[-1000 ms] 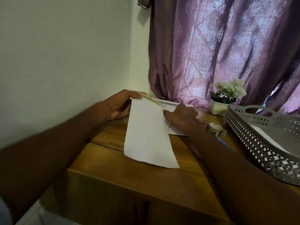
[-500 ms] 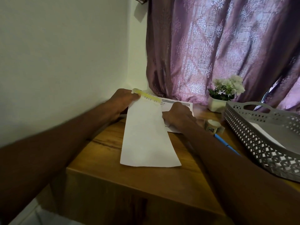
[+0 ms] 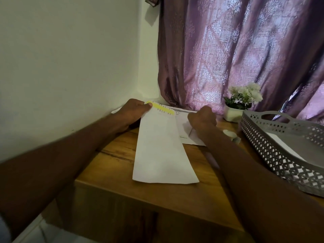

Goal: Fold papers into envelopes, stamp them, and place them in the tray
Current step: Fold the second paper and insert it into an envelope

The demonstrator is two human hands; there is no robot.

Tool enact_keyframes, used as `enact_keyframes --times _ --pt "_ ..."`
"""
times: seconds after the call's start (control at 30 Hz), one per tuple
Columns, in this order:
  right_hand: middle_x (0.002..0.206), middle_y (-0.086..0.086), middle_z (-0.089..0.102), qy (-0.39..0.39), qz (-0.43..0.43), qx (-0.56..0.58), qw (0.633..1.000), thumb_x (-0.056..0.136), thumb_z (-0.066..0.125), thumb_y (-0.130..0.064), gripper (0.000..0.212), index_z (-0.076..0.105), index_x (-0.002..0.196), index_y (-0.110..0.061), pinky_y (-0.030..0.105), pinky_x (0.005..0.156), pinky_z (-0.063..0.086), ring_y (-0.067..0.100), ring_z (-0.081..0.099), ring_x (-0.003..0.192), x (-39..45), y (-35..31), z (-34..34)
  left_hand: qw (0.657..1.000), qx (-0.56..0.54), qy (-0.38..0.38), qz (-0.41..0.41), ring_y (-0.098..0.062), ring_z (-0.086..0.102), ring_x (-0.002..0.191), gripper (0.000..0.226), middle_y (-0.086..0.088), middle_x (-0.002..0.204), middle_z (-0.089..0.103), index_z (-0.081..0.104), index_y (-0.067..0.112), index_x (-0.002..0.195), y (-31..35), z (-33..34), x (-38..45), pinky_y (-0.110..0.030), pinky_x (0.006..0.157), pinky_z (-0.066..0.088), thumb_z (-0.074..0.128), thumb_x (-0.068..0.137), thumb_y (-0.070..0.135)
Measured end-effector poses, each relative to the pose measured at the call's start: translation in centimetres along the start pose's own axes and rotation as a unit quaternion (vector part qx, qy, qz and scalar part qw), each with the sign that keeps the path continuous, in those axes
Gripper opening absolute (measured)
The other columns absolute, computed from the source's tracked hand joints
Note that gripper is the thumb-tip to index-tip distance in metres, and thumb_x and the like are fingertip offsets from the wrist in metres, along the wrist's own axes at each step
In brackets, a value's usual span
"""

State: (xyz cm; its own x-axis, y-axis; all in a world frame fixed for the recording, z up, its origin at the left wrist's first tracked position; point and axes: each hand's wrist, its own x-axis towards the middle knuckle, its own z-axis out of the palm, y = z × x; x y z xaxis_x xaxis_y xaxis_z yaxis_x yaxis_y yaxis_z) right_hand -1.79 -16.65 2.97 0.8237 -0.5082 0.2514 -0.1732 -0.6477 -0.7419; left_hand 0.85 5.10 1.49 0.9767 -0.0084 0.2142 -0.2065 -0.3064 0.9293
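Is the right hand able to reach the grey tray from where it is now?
Probably yes. The right hand rests on the papers, and the grey tray sits just to its right on the same table. Only a small tape roll lies between them, low enough to pass over.

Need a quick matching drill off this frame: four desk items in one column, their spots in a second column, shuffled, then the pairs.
Things:
1. folded paper
2. tray
3. flower pot
4. tape roll

Places:
A. by the curtain, behind the tray's far corner
B. right side of the desk, with a white sheet inside
C. middle of the desk, far corner gripped by the left hand
D. on the desk between the right hand and the tray

Pairs: 1-C, 2-B, 3-A, 4-D
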Motion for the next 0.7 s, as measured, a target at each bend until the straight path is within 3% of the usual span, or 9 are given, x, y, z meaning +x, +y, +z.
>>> enact_keyframes --times 0.07,0.13,0.2,0.37,0.5,0.6,0.7 --pt "0.14 0.021 0.051 -0.021 -0.006 -0.054 0.998 0.094 0.069 -0.038 0.068 0.042 0.147 -0.006 0.039 0.1 0.045 0.038 0.05 0.13 -0.2 0.3 0.4 1.0 -0.012 -0.002 0.0 -0.02 0.068 0.076 0.039 -0.008 0.092 0.074 0.071 0.001 0.096 0.0 0.0 0.1 -0.024 0.063 0.051 0.06 0.103 0.038" --pt "0.139 0.02 0.052 -0.035 -0.014 -0.093 0.995 0.084 0.072 -0.061 0.08 0.047 0.142 -0.011 0.041 0.099 0.045 0.037 0.05 0.128 0.0 0.5 1.2 1.0 -0.004 -0.002 0.0 -0.02 0.066 0.077 0.041 -0.01 0.095 0.073 0.069 0.001 0.1 -0.1 -0.1 0.1 -0.026 0.065 0.049 0.058 0.104 0.04" --pt "0.135 0.016 0.056 -0.05 -0.026 -0.12 0.991 0.075 0.073 -0.071 0.082 0.055 0.133 -0.015 0.04 0.094 0.045 0.036 0.053 0.125 0.1 0.2 1.8 1.0 0.005 0.0 -0.006 -0.019 0.065 0.077 0.042 -0.009 0.096 0.072 0.068 0.002 0.104 -0.1 0.0 0.1 -0.025 0.064 0.048 0.056 0.104 0.041" --pt "0.124 0.012 0.064 -0.07 -0.028 -0.119 0.99 0.072 0.083 -0.047 0.06 0.06 0.119 -0.017 0.04 0.094 0.051 0.034 0.06 0.115 -0.4 0.0 1.7 1.0 0.005 0.002 -0.028 -0.023 0.068 0.087 0.041 -0.008 0.105 0.072 0.066 0.005 0.116 0.0 0.1 0.3 -0.026 0.069 0.05 0.051 0.107 0.042" --pt "0.118 0.012 0.068 -0.056 -0.011 -0.035 0.998 0.076 0.084 -0.024 0.051 0.061 0.119 -0.01 0.033 0.082 0.051 0.033 0.064 0.113 0.2 -0.2 1.3 1.0 -0.005 0.0 -0.027 -0.025 0.07 0.092 0.038 -0.007 0.108 0.073 0.066 0.006 0.117 -0.1 0.1 0.4 -0.028 0.073 0.054 0.055 0.105 0.04" --pt "0.124 0.012 0.068 -0.015 -0.006 0.07 0.997 0.082 0.076 -0.012 0.048 0.061 0.127 -0.012 0.039 0.095 0.055 0.032 0.063 0.116 0.6 -0.4 1.1 0.999 -0.031 -0.002 -0.026 -0.026 0.072 0.09 0.036 -0.008 0.104 0.075 0.068 0.005 0.113 -0.2 0.0 0.4 -0.029 0.072 0.056 0.062 0.102 0.039" --pt "0.127 0.011 0.065 0.022 0.02 0.177 0.984 0.083 0.074 -0.01 0.049 0.057 0.129 -0.016 0.043 0.099 0.053 0.031 0.062 0.117 1.0 -0.6 0.8 0.997 -0.063 0.024 -0.022 -0.02 0.068 0.077 0.026 -0.005 0.092 0.073 0.068 0.01 0.095 -0.1 0.0 0.2 -0.027 0.063 0.052 0.067 0.099 0.036"
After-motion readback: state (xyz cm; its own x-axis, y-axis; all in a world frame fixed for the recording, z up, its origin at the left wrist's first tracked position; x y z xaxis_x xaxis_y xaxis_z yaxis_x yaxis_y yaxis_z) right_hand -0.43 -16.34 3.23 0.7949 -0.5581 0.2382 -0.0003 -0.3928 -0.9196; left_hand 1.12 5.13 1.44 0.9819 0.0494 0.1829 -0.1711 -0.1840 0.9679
